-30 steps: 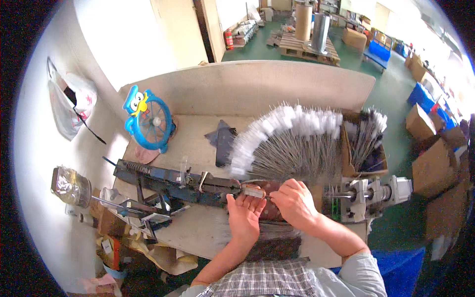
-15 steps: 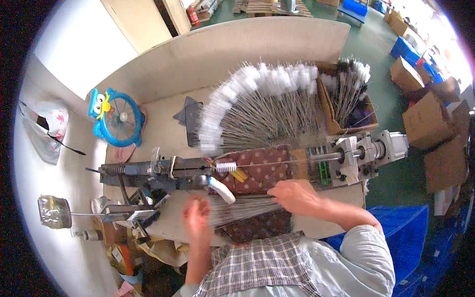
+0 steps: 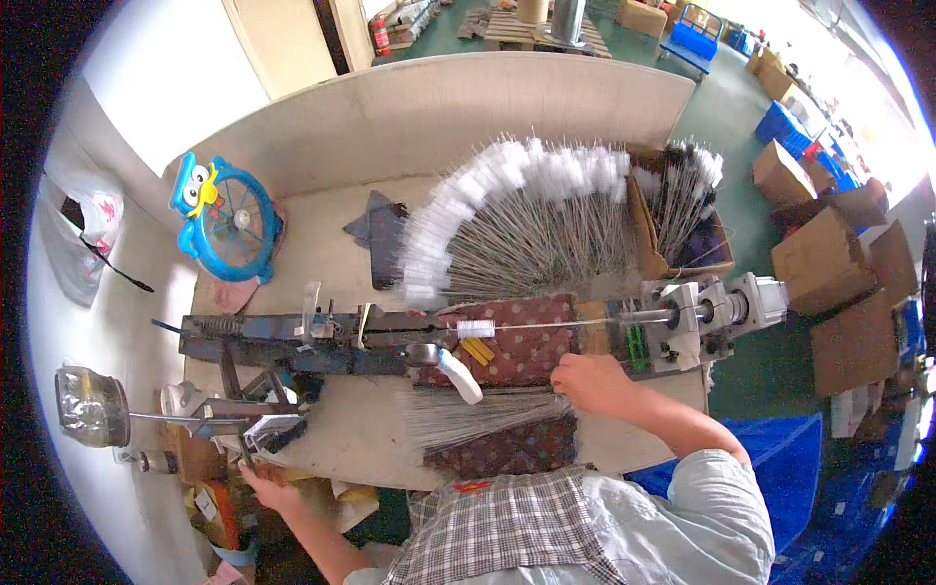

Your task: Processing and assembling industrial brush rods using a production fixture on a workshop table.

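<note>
Our right hand (image 3: 590,384) is narrow at the ends of wires (image 3: 483,414). Our left hand (image 3: 270,486), grip we cannot tell, is near the metal frame (image 3: 271,429), outside the table (image 3: 361,434) edge.

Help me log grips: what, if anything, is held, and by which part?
Cannot tell: right hand is at the right ends of the wires, left hand near the bracket.

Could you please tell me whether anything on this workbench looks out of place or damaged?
Nothing looks plainly spilled or damaged. The one oddity is the blue fan at the back left of the workbench: its cartoon bird face looks playful near the metal machine and the massed white-tipped brushes.
</note>
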`<action>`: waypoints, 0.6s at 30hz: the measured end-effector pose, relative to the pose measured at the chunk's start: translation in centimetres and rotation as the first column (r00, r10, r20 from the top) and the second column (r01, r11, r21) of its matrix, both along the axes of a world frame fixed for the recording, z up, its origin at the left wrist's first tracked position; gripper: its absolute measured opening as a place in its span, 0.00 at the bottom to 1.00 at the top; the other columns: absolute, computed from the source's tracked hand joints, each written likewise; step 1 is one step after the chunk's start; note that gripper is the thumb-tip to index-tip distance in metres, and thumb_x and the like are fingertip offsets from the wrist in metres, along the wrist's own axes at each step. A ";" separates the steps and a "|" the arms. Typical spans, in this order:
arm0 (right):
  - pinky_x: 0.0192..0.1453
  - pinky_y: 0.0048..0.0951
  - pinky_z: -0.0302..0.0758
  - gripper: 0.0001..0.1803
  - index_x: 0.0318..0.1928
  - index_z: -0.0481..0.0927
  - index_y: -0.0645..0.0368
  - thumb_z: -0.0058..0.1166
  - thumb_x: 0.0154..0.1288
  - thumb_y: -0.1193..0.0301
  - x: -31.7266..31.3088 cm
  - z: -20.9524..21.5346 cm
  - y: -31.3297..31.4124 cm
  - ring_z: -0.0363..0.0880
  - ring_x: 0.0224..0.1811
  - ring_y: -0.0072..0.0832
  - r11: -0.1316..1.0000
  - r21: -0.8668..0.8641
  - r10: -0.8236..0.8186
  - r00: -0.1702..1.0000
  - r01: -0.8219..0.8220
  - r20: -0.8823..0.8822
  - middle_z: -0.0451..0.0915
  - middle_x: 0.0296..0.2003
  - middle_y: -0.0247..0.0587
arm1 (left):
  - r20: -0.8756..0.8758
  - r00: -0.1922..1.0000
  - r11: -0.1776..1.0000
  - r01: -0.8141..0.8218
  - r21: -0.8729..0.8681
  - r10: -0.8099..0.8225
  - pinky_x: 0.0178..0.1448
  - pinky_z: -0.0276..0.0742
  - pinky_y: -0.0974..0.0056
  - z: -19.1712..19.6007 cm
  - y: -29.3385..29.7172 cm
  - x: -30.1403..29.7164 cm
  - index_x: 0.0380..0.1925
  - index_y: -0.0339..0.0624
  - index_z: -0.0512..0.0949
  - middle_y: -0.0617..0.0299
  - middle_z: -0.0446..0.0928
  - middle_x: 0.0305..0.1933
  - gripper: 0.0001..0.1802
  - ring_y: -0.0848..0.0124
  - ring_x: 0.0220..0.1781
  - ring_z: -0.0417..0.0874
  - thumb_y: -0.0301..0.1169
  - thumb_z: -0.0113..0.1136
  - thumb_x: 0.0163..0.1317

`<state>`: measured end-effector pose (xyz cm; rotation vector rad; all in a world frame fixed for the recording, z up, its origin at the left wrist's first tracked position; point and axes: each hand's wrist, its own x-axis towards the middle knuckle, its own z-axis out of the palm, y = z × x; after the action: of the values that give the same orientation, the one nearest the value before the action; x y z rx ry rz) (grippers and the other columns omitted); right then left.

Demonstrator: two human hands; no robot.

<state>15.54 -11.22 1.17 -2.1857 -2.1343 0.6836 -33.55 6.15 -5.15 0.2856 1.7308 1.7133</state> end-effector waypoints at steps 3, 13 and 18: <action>0.36 0.43 0.77 0.09 0.34 0.77 0.55 0.52 0.56 0.64 -0.3 0.5 -0.3 0.78 0.38 0.39 1.000 -0.020 -0.004 1.000 0.004 0.006 0.76 0.32 0.38 | 0.088 0.984 0.988 0.151 0.046 -0.154 0.37 0.68 0.71 -0.4 -2.0 3.4 0.30 0.45 0.73 0.64 0.76 0.33 0.21 0.75 0.32 0.75 0.52 0.59 0.55; 0.36 0.41 0.76 0.09 0.32 0.78 0.54 0.50 0.57 0.64 0.9 -0.3 -1.0 0.79 0.35 0.40 0.992 0.111 -0.049 0.996 0.057 -0.071 0.78 0.30 0.41 | 0.493 0.508 0.666 0.713 0.220 -0.706 0.55 0.71 0.59 1.8 -6.9 22.6 0.48 0.39 0.67 0.57 0.72 0.43 0.18 0.65 0.44 0.75 0.37 0.50 0.62; 0.36 0.39 0.74 0.07 0.33 0.79 0.52 0.51 0.57 0.65 1.4 -0.7 -1.6 0.78 0.36 0.36 0.985 0.165 -0.046 0.998 0.053 -0.047 0.78 0.31 0.36 | 0.227 0.356 0.375 0.926 0.046 -0.906 0.47 0.72 0.63 3.4 -7.4 30.5 0.40 0.42 0.69 0.62 0.73 0.32 0.13 0.68 0.36 0.74 0.39 0.51 0.61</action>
<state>16.93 -12.84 0.42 -2.1105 -2.0292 0.5236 -3.10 -1.27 -1.72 0.8274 1.0575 0.7388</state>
